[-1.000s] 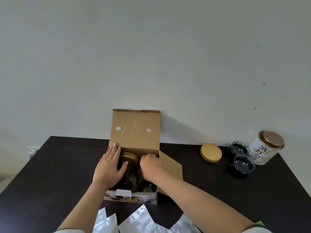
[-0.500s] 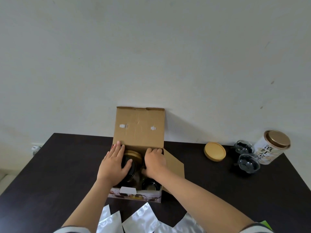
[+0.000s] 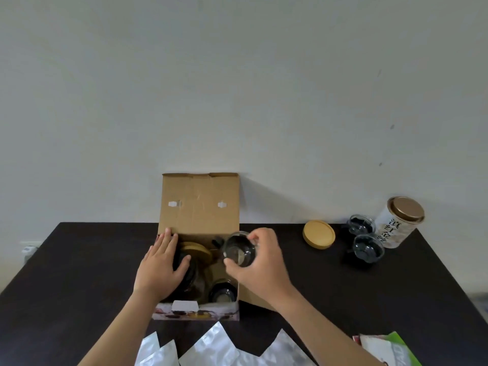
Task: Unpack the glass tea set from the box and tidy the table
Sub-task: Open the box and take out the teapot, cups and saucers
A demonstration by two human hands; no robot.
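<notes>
At frame centre, the right hand point(image 3: 260, 262) pinches a glass cup point(image 3: 239, 249) above the open box point(image 3: 199, 207). The left hand point(image 3: 161, 265) lies spread on the lidded teapot point(image 3: 194, 262). At right, the tin's point(image 3: 398, 223) lettering is unreadable.

Little legible writing was in view.
The white tea canister point(image 3: 396, 225) with the gold lid, at the far right of the surface, carried large dark Chinese characters down its side, too skewed to read. The green-and-white packet point(image 3: 393, 350) at the near right edge bore pale lettering, cut off and unreadable.
</notes>
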